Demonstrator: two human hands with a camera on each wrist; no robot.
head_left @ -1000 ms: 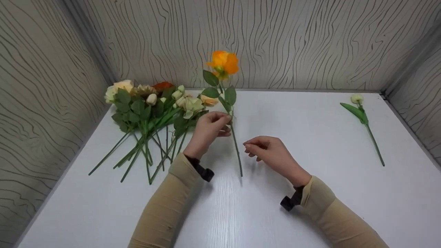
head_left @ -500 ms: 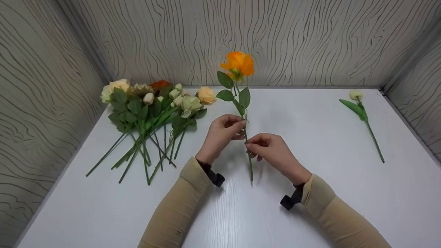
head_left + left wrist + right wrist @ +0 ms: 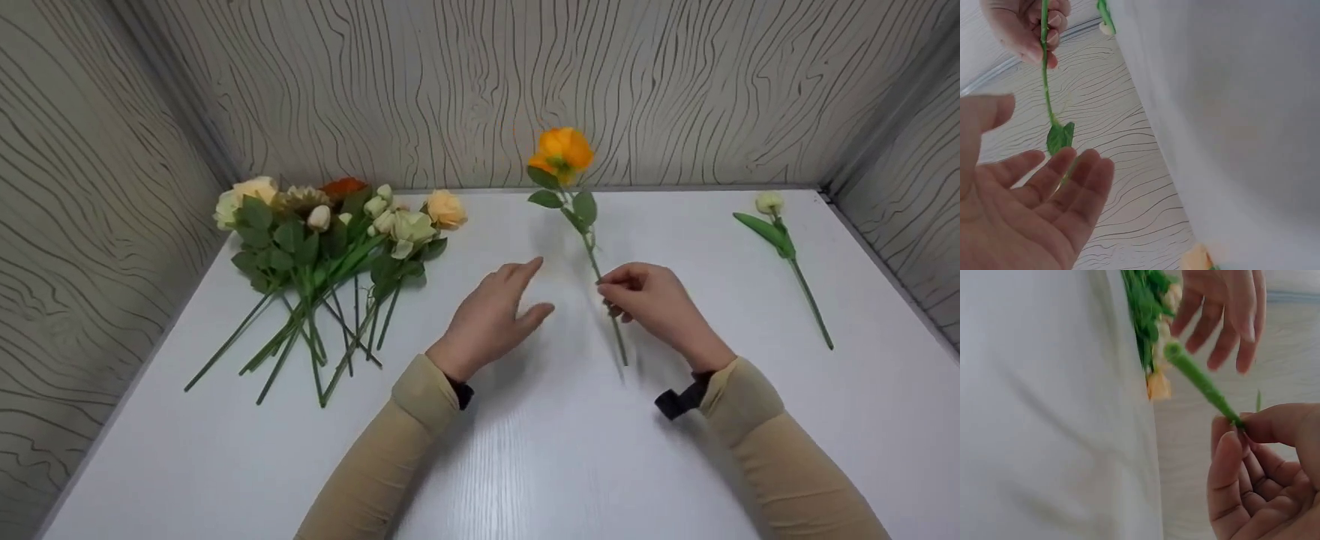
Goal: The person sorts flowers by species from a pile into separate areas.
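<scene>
An orange artificial flower [image 3: 564,154] with green leaves stands nearly upright over the table in the head view, tilted a little. My right hand [image 3: 654,300] pinches its green stem [image 3: 592,259] between thumb and fingers, below the leaves. To the left of the stem is my left hand [image 3: 491,319], its fingers spread and nothing in it. In the left wrist view the left palm [image 3: 1033,219] faces up with the fingers loose, apart from the stem. The cut stem end [image 3: 1172,351] points toward the camera in the right wrist view.
A pile of artificial flowers [image 3: 300,247] in cream, white and red lies at the table's left back, stems toward me. One white tulip [image 3: 780,232] lies alone at the right. Patterned walls [image 3: 495,90] enclose the white table [image 3: 585,465] at the back and sides.
The orange flower has moved right, passing from my left hand to my right. My right hand has taken hold of the stem; the left hand has let go and opened.
</scene>
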